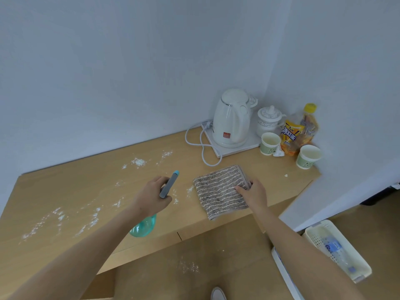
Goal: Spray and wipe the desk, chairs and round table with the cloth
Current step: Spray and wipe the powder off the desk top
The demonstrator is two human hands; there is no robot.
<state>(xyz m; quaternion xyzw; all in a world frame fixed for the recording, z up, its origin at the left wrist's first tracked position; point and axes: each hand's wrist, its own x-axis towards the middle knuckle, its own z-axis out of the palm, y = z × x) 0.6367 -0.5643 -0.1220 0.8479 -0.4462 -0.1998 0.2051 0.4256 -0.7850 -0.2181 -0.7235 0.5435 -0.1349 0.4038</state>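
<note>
We see the desk [91, 191] carrying powder [138, 162], cloth [218, 189], kettle tray [232, 146], two cups [270, 143].

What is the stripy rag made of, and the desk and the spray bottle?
The cloth looks like fuzzy terry fabric, with a shaggy striped pile. The desk seems to be matte, light wood or a wood-look board. The spray bottle is probably see-through teal plastic with a grey head.

A white kettle [232, 118] stands on its base at the desk's far right corner, beside a lidded jar [269, 120]. A drink bottle [302, 131] stands between two paper cups [270, 143].
</note>
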